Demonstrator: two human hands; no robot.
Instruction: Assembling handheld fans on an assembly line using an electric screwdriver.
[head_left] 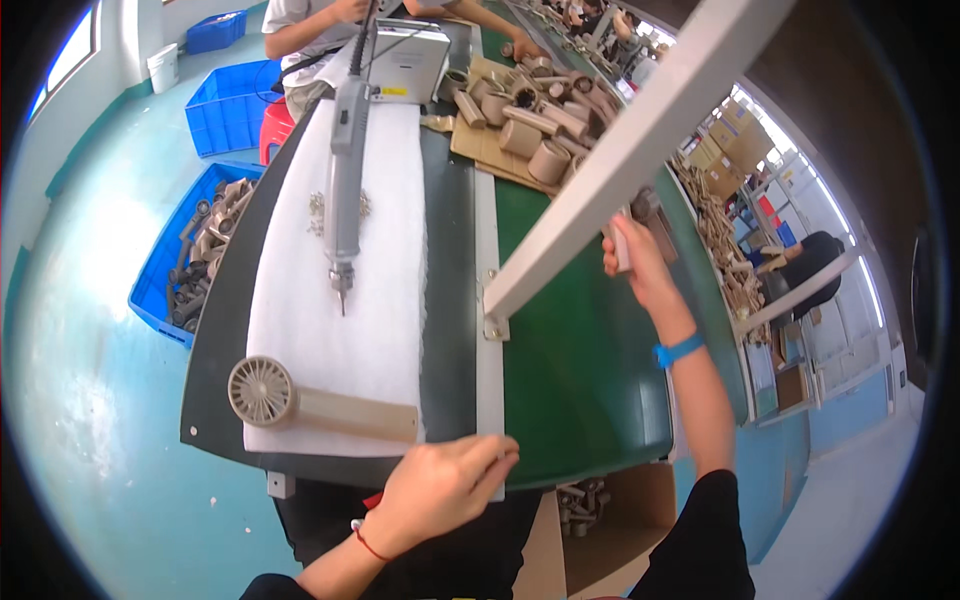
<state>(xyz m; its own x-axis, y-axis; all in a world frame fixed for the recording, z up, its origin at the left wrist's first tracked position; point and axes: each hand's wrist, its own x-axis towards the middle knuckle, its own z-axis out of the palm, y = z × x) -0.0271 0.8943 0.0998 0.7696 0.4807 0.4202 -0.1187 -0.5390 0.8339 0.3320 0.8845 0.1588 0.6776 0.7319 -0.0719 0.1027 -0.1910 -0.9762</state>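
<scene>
My right hand [645,265] is closed around the pale handle of a beige plastic housing [621,247] above the green belt, beyond the white post. Its round end is partly hidden behind the fingers. My left hand [445,490] is held over the near table edge, its thumb and fingertips pinched together; whatever they hold, if anything, is too small to see. Close to it, a beige fan housing with a slotted round head [262,391] and a straight handle lies on the white cloth [310,290]. A grey electric screwdriver [346,170] hangs point down above the cloth, near scattered small screws [318,213].
A slanted white post [600,190] rises between table and green belt [590,370]. Beige housings [548,160] are heaped on cardboard at the far end, where another person's hand [527,46] reaches in. Blue crates [150,300] stand on the left; an open carton [630,530] sits below.
</scene>
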